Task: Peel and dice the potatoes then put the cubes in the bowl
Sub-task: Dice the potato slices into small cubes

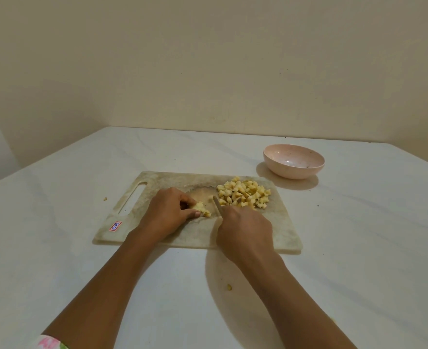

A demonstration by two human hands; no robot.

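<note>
A pale worn cutting board [278,233] lies on the white table. My left hand [165,212] pinches a small bundle of cut potato strips [203,209] against the board's middle. My right hand [245,230] grips a knife [217,204]; its handle is hidden in my fist, and the blade points away from me just right of the strips. A pile of several yellow potato cubes [244,192] sits at the board's far right part. A pink bowl [293,161] stands beyond the board's right corner and holds no cubes.
A stray potato bit [229,287] lies on the table between my forearms, and a crumb [105,198] sits left of the board. Cream walls meet behind the table, which runs into that corner.
</note>
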